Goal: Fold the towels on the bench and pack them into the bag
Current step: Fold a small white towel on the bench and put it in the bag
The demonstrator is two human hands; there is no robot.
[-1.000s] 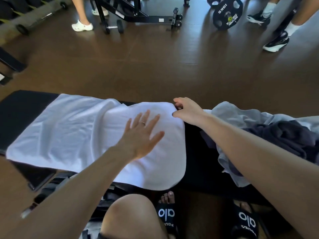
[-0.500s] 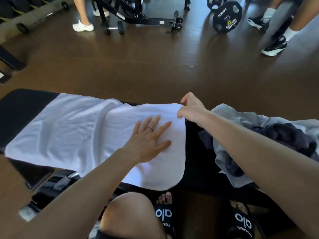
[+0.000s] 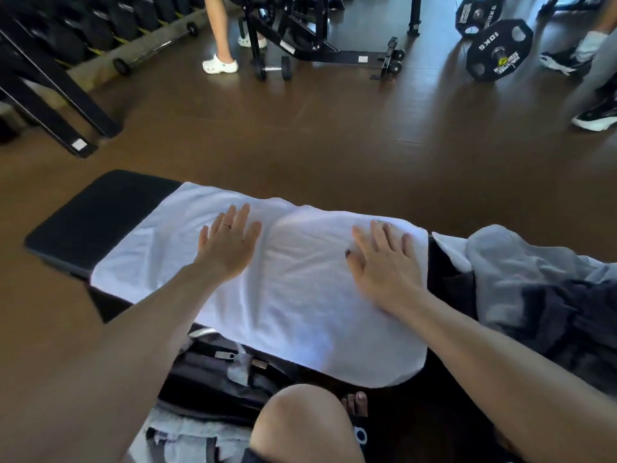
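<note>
A white towel (image 3: 300, 295) lies spread along the black bench (image 3: 96, 215), its near edge hanging over the front. My left hand (image 3: 227, 243) lies flat on the towel's left half, fingers straight and spread. Flat on the right end of the towel rests my right hand (image 3: 380, 262), fingers straight too. A heap of grey and dark towels (image 3: 534, 289) sits on the bench to the right. The dark bag (image 3: 217, 372) stands on the floor below the bench, by my knee, partly hidden by the towel and my left arm.
Brown gym floor (image 3: 334, 145) stretches beyond the bench. At the back stand a black machine frame (image 3: 317, 45), a small dumbbell (image 3: 272, 68), 10 kg plates (image 3: 497, 51) and a dumbbell rack (image 3: 66, 38). Other people's legs and shoes show at top left and top right.
My right hand has let go of the towel's far right corner and now lies flat on it. My left hand has slid leftwards across the towel. The camera has tilted up.
</note>
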